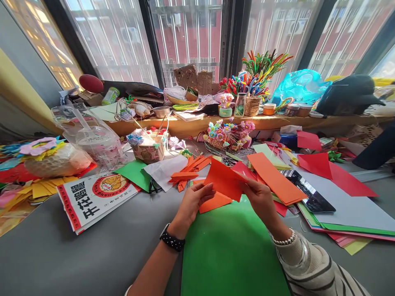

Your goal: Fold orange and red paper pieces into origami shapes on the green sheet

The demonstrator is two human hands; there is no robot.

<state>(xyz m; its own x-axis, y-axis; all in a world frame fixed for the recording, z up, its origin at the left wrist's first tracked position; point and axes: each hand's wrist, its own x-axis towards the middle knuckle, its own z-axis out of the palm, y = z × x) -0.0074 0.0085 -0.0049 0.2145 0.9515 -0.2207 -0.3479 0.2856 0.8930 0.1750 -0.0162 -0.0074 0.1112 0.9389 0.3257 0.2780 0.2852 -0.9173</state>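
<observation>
An orange sheet of paper is held up between both hands over the far end of a green board. My left hand pinches its left edge, fingers bent. At its right edge, my right hand is closed on the paper between thumb and fingers. Beneath the sheet lies another orange paper piece, partly hidden. Just beyond my left hand is a pile of folded orange strips. Wider orange strips lie to the right of my right hand.
A black phone rests on stacked coloured paper at right. A printed paper bag and a green sheet lie left. Flower crafts stand behind. Pipe cleaners and a blue plastic bag crowd the window ledge.
</observation>
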